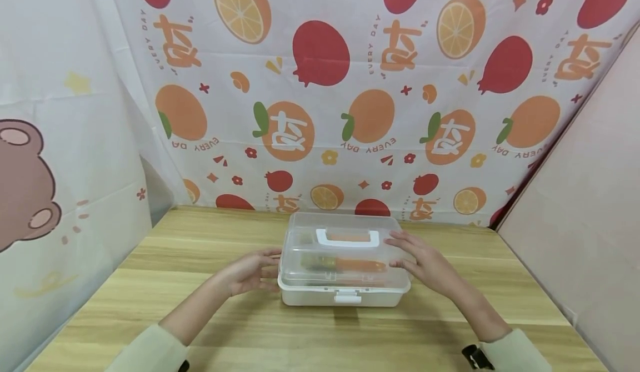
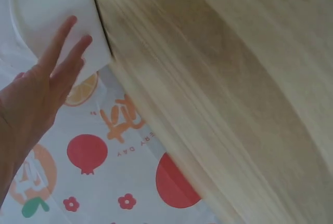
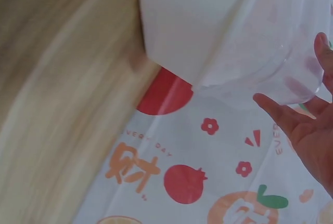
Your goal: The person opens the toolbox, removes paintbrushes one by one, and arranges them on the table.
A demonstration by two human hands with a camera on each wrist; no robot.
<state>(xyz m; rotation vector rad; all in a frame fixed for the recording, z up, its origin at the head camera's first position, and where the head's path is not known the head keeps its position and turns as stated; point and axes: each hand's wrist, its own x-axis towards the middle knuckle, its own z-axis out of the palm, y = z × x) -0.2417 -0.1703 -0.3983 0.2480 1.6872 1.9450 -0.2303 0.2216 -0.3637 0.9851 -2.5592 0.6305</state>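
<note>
A plastic storage box (image 1: 315, 297) with a white base and a clear lid stands upright on the table. White plastic forms its carry handle (image 1: 372, 240) and front latch (image 1: 347, 298). Through the lid shows a flat brush (image 1: 360, 265) with an orange handle. At the box's left side is my left hand (image 1: 252, 272), fingers extended; the left wrist view shows its fingertips over the white wall (image 2: 57, 0). My right hand (image 1: 422, 258) is at the lid's right side with fingers spread. Whether its fingertips press on the lid is hard to tell.
The wooden table (image 1: 200, 233) runs back to a fruit-printed cloth (image 1: 320, 161), close behind the box. A pale cloth with a bear print (image 1: 25, 186) hangs on the left, and a plain pale panel (image 1: 575, 205) borders the right.
</note>
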